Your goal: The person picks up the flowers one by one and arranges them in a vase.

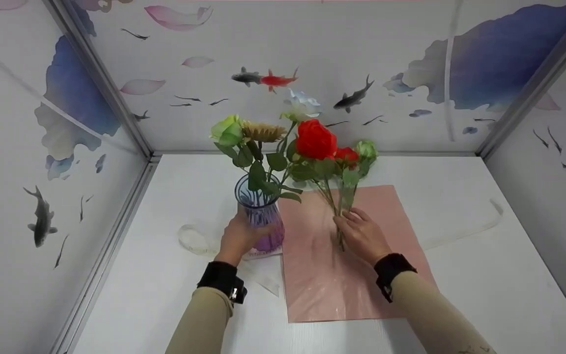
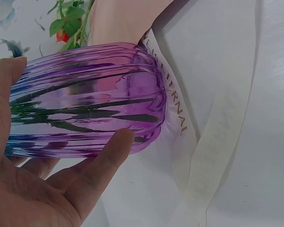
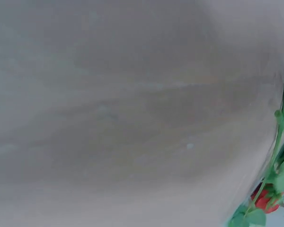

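Observation:
My left hand [image 1: 241, 236] grips a ribbed glass vase [image 2: 90, 101], blue at the rim and purple at the base. Stems show through its glass in the left wrist view. A green rose [image 1: 227, 131], a tan daisy-like flower [image 1: 263, 132] and a pale white-blue flower [image 1: 301, 104] rise above the vase. Over the pink sheet [image 1: 322, 285], my right hand [image 1: 364, 235] pinches a bunch of stems [image 1: 329, 196] low down. That bunch carries a large red rose [image 1: 316, 139], a smaller red flower [image 1: 347, 156] and a green bloom [image 1: 366, 149].
A pale lettered ribbon [image 2: 222, 123] lies curled and partly under the vase at the left. Another translucent ribbon strip [image 1: 465, 233] stretches across the white table [image 1: 489, 295] on the right. Printed panels [image 1: 342, 44] enclose the table at the back and sides.

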Demonstrator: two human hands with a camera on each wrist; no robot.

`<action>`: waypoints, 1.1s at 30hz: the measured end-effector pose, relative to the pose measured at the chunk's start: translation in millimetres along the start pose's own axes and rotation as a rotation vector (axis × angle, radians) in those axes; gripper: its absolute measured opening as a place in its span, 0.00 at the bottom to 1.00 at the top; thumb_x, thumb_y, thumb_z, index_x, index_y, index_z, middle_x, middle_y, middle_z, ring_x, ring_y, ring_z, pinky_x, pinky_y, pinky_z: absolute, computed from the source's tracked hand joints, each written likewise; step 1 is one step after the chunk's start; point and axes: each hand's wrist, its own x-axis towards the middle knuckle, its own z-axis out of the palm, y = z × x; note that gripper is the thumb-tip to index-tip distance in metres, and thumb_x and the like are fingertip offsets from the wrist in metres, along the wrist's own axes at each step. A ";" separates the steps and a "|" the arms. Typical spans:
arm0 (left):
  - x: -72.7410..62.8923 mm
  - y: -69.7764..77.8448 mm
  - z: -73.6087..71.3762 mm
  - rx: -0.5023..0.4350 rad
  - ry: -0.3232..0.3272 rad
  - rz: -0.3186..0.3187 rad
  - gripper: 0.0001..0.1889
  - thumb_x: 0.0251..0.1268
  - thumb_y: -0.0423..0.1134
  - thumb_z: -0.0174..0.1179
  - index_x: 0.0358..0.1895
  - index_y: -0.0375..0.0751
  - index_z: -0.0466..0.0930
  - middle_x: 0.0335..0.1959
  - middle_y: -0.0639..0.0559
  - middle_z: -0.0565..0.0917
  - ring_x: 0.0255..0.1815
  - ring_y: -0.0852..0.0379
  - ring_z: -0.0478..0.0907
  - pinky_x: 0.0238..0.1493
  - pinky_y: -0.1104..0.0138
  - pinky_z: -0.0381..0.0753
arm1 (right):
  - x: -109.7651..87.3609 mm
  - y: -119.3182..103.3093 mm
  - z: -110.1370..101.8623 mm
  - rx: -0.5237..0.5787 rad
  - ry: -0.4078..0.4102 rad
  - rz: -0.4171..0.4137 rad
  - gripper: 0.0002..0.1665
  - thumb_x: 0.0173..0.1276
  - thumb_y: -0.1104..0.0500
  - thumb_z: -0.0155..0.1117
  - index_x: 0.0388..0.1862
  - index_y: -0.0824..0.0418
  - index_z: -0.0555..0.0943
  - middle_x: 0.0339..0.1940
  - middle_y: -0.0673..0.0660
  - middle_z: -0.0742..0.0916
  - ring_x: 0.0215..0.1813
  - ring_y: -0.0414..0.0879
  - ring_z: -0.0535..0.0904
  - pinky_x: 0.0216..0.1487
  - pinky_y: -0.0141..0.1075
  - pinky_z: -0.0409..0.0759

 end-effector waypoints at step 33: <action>0.2 0.5 1.5 -0.015 -0.025 -0.006 0.55 0.54 0.60 0.75 0.78 0.42 0.52 0.69 0.38 0.77 0.67 0.39 0.77 0.67 0.44 0.75 | 23.1 -24.6 1.4 0.217 -0.294 0.306 0.17 0.66 0.66 0.72 0.54 0.63 0.86 0.41 0.62 0.86 0.40 0.57 0.82 0.45 0.53 0.80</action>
